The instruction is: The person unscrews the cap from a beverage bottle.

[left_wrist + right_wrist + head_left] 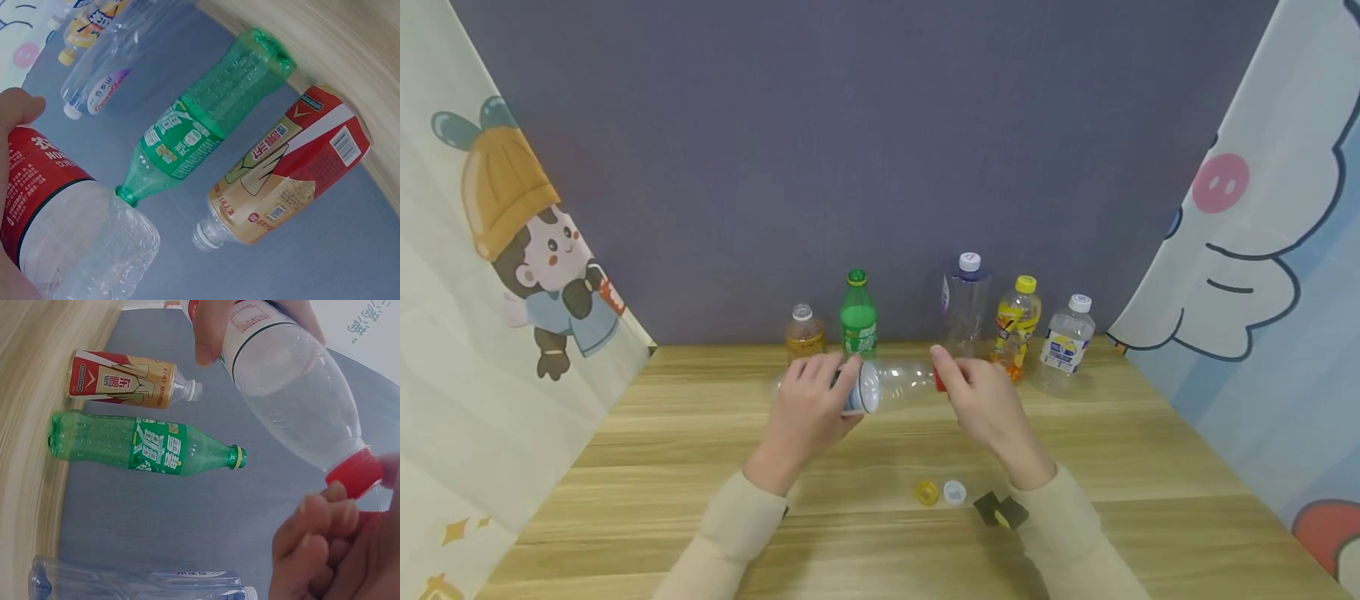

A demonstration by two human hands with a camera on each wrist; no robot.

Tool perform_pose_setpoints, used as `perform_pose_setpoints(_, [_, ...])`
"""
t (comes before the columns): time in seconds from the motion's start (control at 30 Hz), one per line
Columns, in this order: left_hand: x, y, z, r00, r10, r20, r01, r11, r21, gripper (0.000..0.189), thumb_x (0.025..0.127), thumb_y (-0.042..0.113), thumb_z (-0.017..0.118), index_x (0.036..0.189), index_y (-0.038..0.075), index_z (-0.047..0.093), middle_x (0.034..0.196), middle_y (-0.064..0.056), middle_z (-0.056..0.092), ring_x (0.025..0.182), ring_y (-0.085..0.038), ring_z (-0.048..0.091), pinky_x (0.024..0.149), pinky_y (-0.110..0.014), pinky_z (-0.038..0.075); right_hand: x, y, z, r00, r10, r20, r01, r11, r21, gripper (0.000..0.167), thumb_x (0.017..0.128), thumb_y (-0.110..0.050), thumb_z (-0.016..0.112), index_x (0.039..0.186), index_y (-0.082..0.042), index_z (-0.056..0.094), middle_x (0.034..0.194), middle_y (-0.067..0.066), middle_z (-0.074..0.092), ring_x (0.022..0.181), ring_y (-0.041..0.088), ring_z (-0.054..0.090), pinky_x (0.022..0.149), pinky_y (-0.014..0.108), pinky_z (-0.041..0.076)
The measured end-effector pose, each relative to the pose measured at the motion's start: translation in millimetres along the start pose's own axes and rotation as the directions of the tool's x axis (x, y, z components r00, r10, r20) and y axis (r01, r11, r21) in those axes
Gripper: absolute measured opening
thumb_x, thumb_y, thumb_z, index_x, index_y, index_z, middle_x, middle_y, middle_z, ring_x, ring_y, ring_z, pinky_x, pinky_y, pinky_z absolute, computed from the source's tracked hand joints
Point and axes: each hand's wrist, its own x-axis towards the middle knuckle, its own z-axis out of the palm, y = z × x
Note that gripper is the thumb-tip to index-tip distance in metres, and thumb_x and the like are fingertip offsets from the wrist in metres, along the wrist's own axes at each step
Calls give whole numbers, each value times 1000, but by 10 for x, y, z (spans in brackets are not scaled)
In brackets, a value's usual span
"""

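Clear plastic bottle (pixel 904 384) is held sideways above the counter (pixel 647 442), left hand (pixel 808 402) wrapped round its label (pixel 44 175), right hand (pixel 988 406) pinching its red cap (pixel 354 473). The step looks like twisting that cap, so the next move calls for a steady grip and turning fingers. The green Sprite bottle (pixel 859 321) stands behind, near the back edge; room opens in front, toward the loose white cap (pixel 955 492)

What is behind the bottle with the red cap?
Behind the held bottle stand a gold bottle, a green bottle and, nearer the cap, a tall bottle. In the head view, the left hand, right hand and held bottle hide their bases.
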Motion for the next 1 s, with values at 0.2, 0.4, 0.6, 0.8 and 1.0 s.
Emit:
perform_pose_setpoints(0.2, [17, 82, 21, 998, 52, -19, -50, 994, 101, 69, 67, 44, 90, 118, 7, 63, 104, -14, 70, 91, -29, 68, 74, -41, 56, 15, 20, 6, 994, 102, 26, -99, 989, -112, 73, 105, -63, 22, 60, -14, 51, 54, 1, 43, 51, 21, 43, 59, 37, 39])
perform_pose_setpoints(0.4, [34, 147, -7, 997, 74, -31, -69, 988, 141, 69, 67, 45, 90, 117, 6, 63, 101, -14, 70, 88, -28, 69, 74, -41, 57, 20, 34, 5, 993, 116, 12, -112, 978, -173, 72, 109, -51, 19, 62, -13, 58, 59, 3, 55, 58, 22, 53, 66, 40, 44])
perform_pose_setpoints(0.6, [34, 176, -51, 999, 50, -9, -49, 993, 104, 68, 69, 44, 88, 118, 6, 61, 102, -14, 70, 89, -29, 68, 74, -41, 56, 18, 14, 0, 995, 103, -5, -103, 982, -158, 61, 108, -36, 27, 56, -15, 52, 55, 3, 48, 56, 24, 49, 61, 38, 42])
perform_pose_setpoints(0.8, [26, 166, -59, 1000, 30, 2, -31, 998, 54, 71, 66, 41, 90, 119, 4, 61, 103, -15, 70, 89, -30, 68, 73, -42, 55, 8, -9, 0, 997, 59, -39, -64, 988, -144, 60, 106, -32, 31, 50, -16, 45, 49, 1, 41, 51, 23, 44, 53, 36, 37])
perform_pose_setpoints(1.0, [38, 156, -98, 999, 13, 40, -13, 1000, -9, 75, 62, 38, 92, 121, 4, 61, 106, -16, 70, 92, -31, 68, 74, -43, 54, 2, -11, 4, 998, 15, -58, -22, 992, -128, 60, 106, -32, 31, 49, -17, 44, 46, -3, 38, 46, 20, 40, 48, 35, 33])
